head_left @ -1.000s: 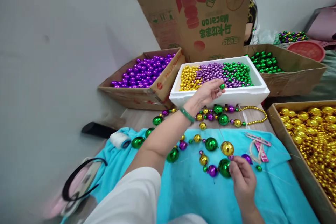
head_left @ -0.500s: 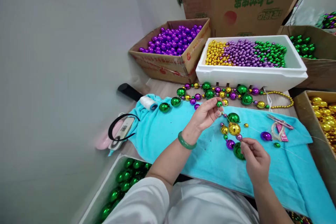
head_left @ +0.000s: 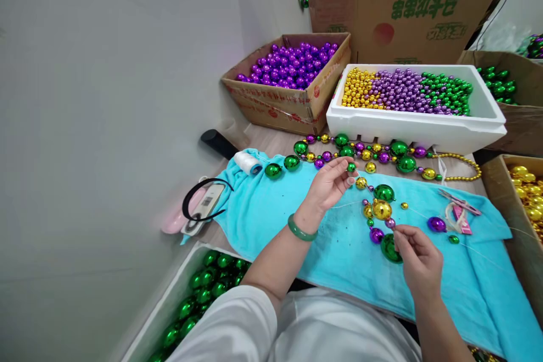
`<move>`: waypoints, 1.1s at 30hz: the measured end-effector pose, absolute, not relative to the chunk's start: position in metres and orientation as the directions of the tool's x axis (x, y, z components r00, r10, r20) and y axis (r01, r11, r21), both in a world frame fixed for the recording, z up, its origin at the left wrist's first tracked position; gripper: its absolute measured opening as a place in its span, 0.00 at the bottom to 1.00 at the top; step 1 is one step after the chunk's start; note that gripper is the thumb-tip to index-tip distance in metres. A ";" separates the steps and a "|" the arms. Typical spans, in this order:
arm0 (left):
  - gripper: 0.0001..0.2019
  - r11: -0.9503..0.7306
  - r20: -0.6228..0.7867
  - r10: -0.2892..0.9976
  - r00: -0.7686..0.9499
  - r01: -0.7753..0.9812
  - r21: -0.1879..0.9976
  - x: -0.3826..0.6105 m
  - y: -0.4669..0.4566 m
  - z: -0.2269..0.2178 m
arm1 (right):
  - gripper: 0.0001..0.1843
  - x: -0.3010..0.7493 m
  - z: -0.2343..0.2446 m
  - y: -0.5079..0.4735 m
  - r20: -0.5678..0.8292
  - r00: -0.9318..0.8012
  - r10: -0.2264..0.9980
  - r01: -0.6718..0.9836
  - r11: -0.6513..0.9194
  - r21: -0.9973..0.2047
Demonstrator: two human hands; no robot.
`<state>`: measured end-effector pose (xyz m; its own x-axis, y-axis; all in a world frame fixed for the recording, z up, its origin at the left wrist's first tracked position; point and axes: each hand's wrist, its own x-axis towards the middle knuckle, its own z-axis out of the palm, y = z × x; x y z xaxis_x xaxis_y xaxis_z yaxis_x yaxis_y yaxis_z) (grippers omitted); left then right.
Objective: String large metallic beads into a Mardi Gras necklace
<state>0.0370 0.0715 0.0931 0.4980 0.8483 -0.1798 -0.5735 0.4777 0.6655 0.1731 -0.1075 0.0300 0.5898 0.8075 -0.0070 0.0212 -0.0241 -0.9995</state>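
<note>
- Left hand [head_left: 328,185]: grip pinching a small glossy green round bead [head_left: 351,167] near the turquoise cloth's [head_left: 275,215] far edge; probably light, slippery.
- Shiny gold-green-purple bead strand [head_left: 382,209], between cloth's far and near edges: likely flexible, best pinched between beads.
- Right hand [head_left: 419,260]: grip closed on strand.

Fingers and frame edges hid several parts.
The right hand [head_left: 421,263] covered part of a large green bead [head_left: 389,249], and the small green bead [head_left: 351,167] at the left hand [head_left: 326,185] was too tiny to show its hole. The tall carton [head_left: 339,17] ran off the top, the green-bead tub [head_left: 169,297] off the bottom (partly behind the white sleeve [head_left: 237,325], too); a pink object [head_left: 172,224] was too blurred to name.
</note>
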 end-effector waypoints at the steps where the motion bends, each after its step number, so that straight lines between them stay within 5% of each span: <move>1: 0.05 0.471 -0.173 0.850 0.497 -0.569 0.674 0.037 0.071 0.093 | 0.10 0.174 0.030 -0.107 -0.010 0.588 0.809 0.021 -0.027 -0.999; 13: 0.22 0.258 -0.074 0.876 0.476 -0.334 0.906 0.045 0.053 0.082 | 0.13 0.185 0.022 -0.108 -0.003 0.540 0.842 0.124 -0.084 -0.989; 18: 0.15 0.312 -0.135 0.836 0.532 -0.259 0.914 0.053 0.036 0.074 | 0.13 0.186 0.018 -0.106 -0.060 0.515 0.855 0.072 -0.112 -0.991; 26: 0.10 0.158 -0.066 0.858 0.509 -0.140 0.977 0.053 0.044 0.068 | 0.13 0.189 0.027 -0.098 -0.190 0.419 0.888 -0.087 -0.169 -0.982; 30: 0.10 -0.164 0.100 0.859 0.502 0.085 0.983 0.038 0.071 0.067 | 0.12 0.195 0.028 -0.097 -0.219 0.409 0.886 -0.181 -0.156 -0.971; 33: 0.10 -0.343 0.180 0.912 0.368 0.446 0.827 0.017 0.104 0.060 | 0.11 0.203 0.022 -0.100 -0.215 0.426 0.879 -0.222 -0.129 -0.966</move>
